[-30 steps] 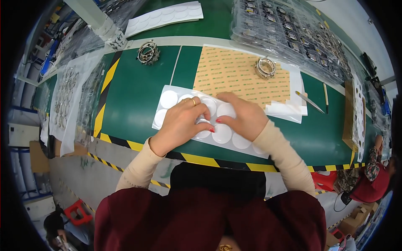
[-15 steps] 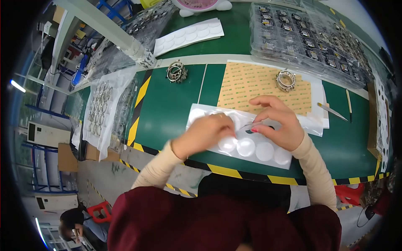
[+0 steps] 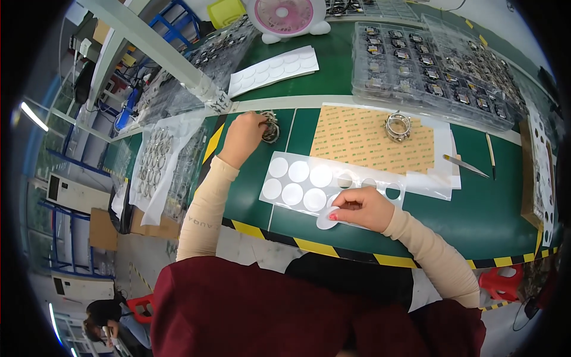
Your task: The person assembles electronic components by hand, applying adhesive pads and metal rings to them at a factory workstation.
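My left hand [image 3: 241, 138] has reached to the far left, its fingers closed on the edge of a metal ring-shaped part [image 3: 270, 127] standing on the green table. Between the thumb and fingers of my right hand [image 3: 367, 208] is a round white sticker [image 3: 326, 219], pinched by its edge and tilted. Under that hand lies a clear-white sheet of round stickers [image 3: 284, 200]; white discs fill its left side, and several spots on the right look bare. A second metal ring-shaped part [image 3: 397, 127] rests on tan printed backing paper [image 3: 351, 134] beyond the sheet.
Tweezers [image 3: 467, 165] and a thin stick [image 3: 491, 156] lie at the right. Clear compartment trays of small parts [image 3: 431, 77] stand at the back right. More sticker sheets [image 3: 273, 70] and a pink-white fan [image 3: 284, 15] are at the back. Metal rings [image 3: 156, 156] sit on white wrapping, left.
My left hand has gone from the sticker sheet to the left metal ring. My right hand has come slightly nearer me, now with a round sticker clearly held off the sheet.
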`<state>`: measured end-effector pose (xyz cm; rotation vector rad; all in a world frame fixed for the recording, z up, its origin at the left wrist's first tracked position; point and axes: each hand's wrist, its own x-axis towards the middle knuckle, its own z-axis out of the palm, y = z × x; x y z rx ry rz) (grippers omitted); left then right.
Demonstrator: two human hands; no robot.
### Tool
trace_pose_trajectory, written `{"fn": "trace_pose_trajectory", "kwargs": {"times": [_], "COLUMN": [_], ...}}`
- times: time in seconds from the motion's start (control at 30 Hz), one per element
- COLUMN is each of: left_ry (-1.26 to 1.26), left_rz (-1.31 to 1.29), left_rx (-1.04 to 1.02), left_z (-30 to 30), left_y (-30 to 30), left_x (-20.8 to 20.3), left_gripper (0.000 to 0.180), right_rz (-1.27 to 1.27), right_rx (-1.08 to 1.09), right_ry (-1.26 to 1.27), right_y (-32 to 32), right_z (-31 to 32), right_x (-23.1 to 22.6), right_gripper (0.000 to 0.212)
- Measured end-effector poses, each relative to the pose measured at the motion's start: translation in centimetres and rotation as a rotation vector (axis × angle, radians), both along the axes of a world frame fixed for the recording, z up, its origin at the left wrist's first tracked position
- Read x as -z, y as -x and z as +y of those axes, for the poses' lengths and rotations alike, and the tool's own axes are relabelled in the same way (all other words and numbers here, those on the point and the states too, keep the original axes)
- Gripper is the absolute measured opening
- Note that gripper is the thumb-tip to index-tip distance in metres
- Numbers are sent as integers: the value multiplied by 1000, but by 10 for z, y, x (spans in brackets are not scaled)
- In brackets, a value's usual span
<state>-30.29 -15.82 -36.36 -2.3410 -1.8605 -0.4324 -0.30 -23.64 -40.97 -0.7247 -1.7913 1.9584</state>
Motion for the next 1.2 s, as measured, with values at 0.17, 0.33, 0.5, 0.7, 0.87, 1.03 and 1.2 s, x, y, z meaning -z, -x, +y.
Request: {"fn": "trace_pose_trajectory", "kwargs": {"times": [0.17, 0.33, 0.5, 0.7, 0.87, 1.03, 1.2], "left_ry": [-6, 1159, 1156, 1337, 1303, 1295, 1267], "left_rz": [-169, -1572, -1788, -2329, -2298, -2267, -2261], "left_rx": [-29, 232, 432, 356, 189, 135, 84], "left_z": [-26, -40, -38, -33, -38, -39, -39], "left_y": [-49, -105, -136, -141, -145, -149, -148], "left_x": [-29, -23, 13, 39, 40, 40, 44], "left_gripper": [14, 11, 41, 49, 41, 36, 36], "right_rz": [247, 427, 579, 302, 310, 327, 268], "right_rx": [241, 686, 817, 737, 728, 855, 846], "right_ry": [-151, -23, -2, 187, 256, 212, 80], "right_y": [-6, -17, -25, -16, -8, -2, 1], "right_z": [14, 35, 43, 30, 26, 31, 30], "right_x": [4, -11, -5, -8, -5, -6, 2], "right_gripper": [11, 10, 11, 11, 7, 27, 25]}}
